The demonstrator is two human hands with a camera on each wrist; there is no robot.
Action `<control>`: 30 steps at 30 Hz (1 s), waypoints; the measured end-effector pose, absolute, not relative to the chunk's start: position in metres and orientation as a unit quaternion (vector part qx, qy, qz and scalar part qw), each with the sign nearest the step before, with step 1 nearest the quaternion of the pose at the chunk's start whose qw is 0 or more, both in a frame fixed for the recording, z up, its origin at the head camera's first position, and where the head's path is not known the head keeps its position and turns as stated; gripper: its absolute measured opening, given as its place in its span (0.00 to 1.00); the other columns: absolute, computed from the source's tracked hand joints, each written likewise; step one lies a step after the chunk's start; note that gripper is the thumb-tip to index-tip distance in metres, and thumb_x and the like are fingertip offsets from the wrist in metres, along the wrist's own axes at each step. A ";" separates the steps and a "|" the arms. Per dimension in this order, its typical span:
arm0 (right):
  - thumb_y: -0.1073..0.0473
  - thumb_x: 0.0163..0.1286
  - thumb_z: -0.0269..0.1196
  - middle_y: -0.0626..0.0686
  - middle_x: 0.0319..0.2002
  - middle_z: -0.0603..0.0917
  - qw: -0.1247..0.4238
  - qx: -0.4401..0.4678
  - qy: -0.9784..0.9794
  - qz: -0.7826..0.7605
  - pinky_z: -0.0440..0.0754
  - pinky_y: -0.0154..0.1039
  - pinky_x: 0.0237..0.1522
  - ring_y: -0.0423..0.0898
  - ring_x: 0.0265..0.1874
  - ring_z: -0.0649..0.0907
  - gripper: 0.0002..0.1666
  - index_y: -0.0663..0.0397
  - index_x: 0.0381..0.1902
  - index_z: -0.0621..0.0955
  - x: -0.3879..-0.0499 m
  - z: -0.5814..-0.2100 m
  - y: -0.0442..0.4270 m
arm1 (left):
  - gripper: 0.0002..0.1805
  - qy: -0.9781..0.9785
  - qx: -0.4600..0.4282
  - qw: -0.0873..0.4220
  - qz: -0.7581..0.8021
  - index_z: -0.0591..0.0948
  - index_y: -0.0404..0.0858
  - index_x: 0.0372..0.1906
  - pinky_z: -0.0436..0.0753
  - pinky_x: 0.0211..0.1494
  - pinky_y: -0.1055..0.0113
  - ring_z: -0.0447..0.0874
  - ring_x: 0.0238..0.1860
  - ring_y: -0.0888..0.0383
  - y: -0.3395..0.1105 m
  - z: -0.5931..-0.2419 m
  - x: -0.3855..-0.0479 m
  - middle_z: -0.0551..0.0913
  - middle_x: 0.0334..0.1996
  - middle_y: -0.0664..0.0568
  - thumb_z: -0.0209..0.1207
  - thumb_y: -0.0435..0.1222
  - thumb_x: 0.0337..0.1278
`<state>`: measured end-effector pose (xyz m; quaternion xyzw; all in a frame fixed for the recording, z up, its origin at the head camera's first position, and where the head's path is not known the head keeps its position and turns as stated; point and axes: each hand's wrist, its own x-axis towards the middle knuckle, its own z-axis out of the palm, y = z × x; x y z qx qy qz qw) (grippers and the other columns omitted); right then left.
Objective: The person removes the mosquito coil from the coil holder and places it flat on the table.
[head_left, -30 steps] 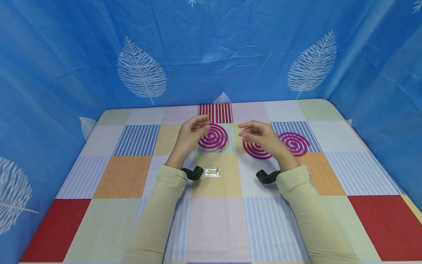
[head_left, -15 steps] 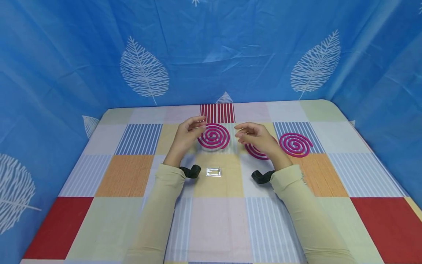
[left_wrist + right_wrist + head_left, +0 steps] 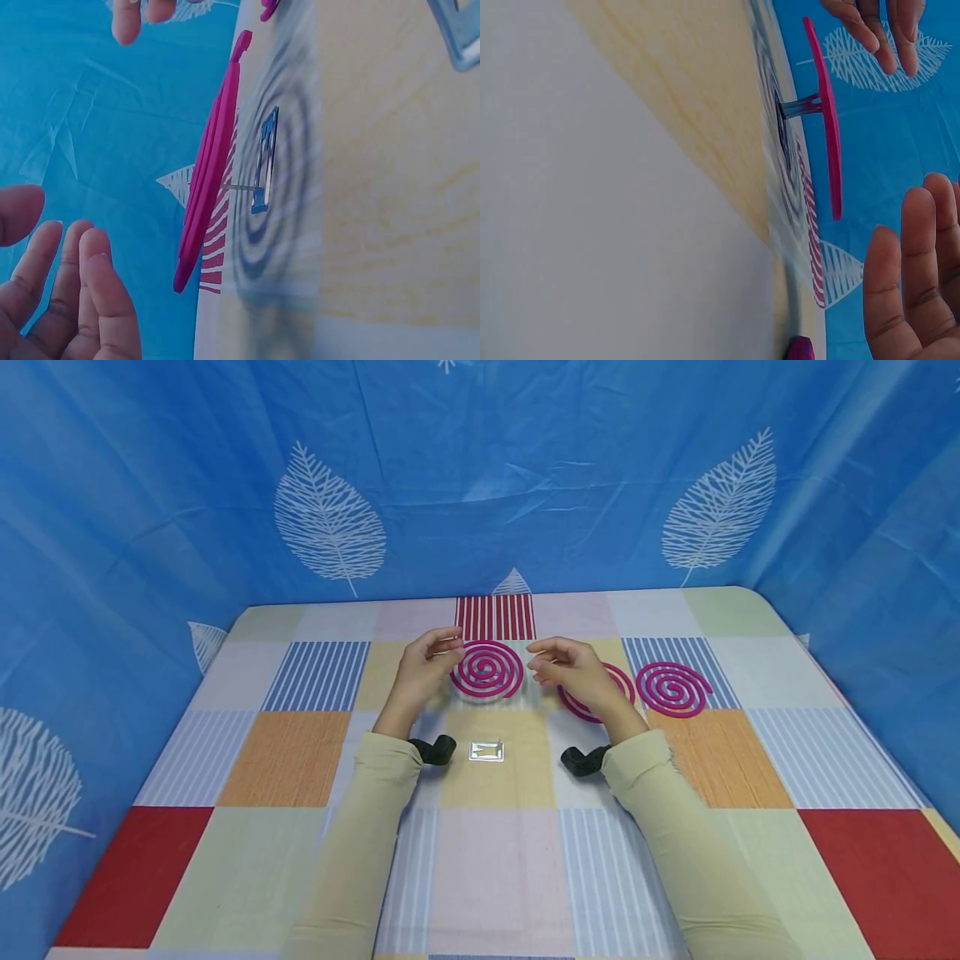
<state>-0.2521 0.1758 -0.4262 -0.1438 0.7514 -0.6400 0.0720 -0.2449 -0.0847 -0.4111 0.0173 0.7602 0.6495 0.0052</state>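
Note:
A magenta mosquito coil (image 3: 486,669) sits level, raised above the table on a small metal coil stand (image 3: 264,165), as both wrist views show. My left hand (image 3: 422,670) hovers at the coil's left side, fingers loosely bent and holding nothing. To the right of the same coil is my right hand (image 3: 576,670), also holding nothing, its fingers (image 3: 919,247) apart from the rim. Behind the right hand lies a second magenta coil, partly hidden. A third coil (image 3: 673,689) is flat on the cloth farther right.
Nearer me, between the wrists, a second flat metal stand (image 3: 486,752) lies on the patchwork tablecloth (image 3: 495,877). Black wrist cameras (image 3: 437,750) jut inward from both wrists. A blue curtain (image 3: 517,485) with white leaf prints encloses the table's back and sides.
My right hand has shifted left, uncovering more of the second coil. The left hand has drawn slightly left, away from the raised coil. The coils stay in place; the head view has turned slightly.

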 end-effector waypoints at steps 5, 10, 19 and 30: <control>0.72 0.79 0.60 0.48 0.40 0.87 0.058 -0.138 0.749 -0.646 0.88 0.32 0.42 0.36 0.35 0.87 0.19 0.81 0.62 0.77 -0.254 -0.430 0.171 | 0.24 0.762 0.019 -0.001 0.647 0.78 0.27 0.71 0.79 0.69 0.57 0.80 0.67 0.42 -0.086 -0.413 -0.246 0.83 0.64 0.33 0.60 0.28 0.75; 0.70 0.78 0.62 0.49 0.42 0.85 0.048 -0.111 0.750 -0.651 0.87 0.32 0.42 0.37 0.36 0.86 0.20 0.81 0.61 0.78 -0.256 -0.434 0.166 | 0.25 0.763 0.020 -0.002 0.646 0.76 0.26 0.72 0.77 0.71 0.56 0.80 0.67 0.41 -0.086 -0.416 -0.247 0.83 0.64 0.32 0.60 0.28 0.75; 0.69 0.78 0.62 0.71 0.61 0.81 0.051 -0.071 0.767 -0.636 0.85 0.28 0.44 0.36 0.43 0.84 0.22 0.77 0.65 0.78 -0.258 -0.436 0.161 | 0.28 0.787 -0.004 0.012 0.616 0.74 0.31 0.76 0.73 0.76 0.52 0.74 0.72 0.41 -0.088 -0.419 -0.246 0.76 0.72 0.37 0.61 0.30 0.75; 0.69 0.77 0.63 0.72 0.69 0.76 0.128 -0.053 0.778 -0.613 0.87 0.40 0.56 0.61 0.62 0.82 0.34 0.67 0.78 0.70 -0.261 -0.436 0.160 | 0.35 0.808 -0.024 0.065 0.585 0.68 0.31 0.81 0.71 0.79 0.51 0.68 0.78 0.38 -0.088 -0.421 -0.248 0.70 0.77 0.34 0.63 0.32 0.75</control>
